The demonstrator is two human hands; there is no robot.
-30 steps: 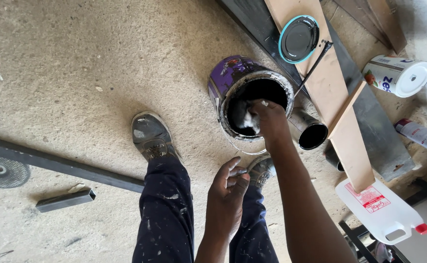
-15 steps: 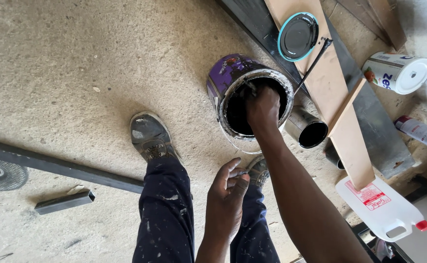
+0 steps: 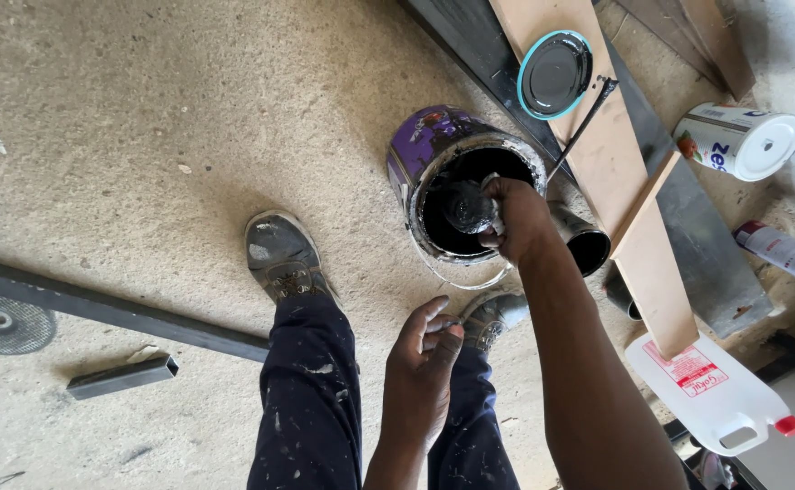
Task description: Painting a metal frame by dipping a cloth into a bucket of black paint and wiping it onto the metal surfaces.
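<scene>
I see my right hand [image 3: 513,216] at the mouth of the purple paint can [image 3: 434,150], which stands on the concrete floor [image 3: 161,118] just ahead of my shoes; its fingers are closed around a paint-blackened wad [image 3: 468,207], a rag I think, though it is too smeared to be sure, held inside the can's rim. My left hand [image 3: 423,363] hangs lower, over my knee, fingers curled in narrow with the thumb pressed to them, on something too small to make out. Just right of the can lies a small open tin [image 3: 583,245] on its side, black inside. A wooden board [image 3: 638,245] runs diagonally beyond, carrying a round black lid with a teal rim [image 3: 555,74] and a thin black stick [image 3: 583,125]. Far right, a white cylindrical tin [image 3: 739,142] with a blue and red label lies on its side, near a spray can [image 3: 783,249]. A white plastic jug [image 3: 710,390] with a red cap and a pink label lies at lower right.
</scene>
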